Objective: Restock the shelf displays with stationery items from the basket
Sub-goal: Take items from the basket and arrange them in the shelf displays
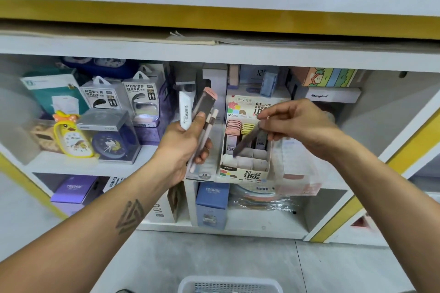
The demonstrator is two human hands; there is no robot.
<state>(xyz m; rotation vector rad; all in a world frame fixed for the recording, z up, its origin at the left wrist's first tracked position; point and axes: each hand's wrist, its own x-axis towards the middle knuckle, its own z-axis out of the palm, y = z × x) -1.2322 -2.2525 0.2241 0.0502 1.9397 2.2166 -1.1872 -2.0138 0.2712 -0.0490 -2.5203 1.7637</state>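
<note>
Blurred grey lead case (247,141) pinched in right hand (297,123); left hand (185,143) gripping pens (204,131).

pencil-lead cases (234,125): pink caps, beside a yellow-capped row
display box (245,169): white card, black print
held case (206,100): dark body, pink end
duck clock (71,137): yellow, orange bow
round clock (108,144): dark blue
basket (229,284): white mesh
shelf trim (214,19): yellow band

yellow duck clock (71,137): on the shelf, well left of the left hand | blue round clock (108,144): just right of the duck | two power bank packs (123,95): behind them | blue CRUHRE box (212,204): below both hands
</note>
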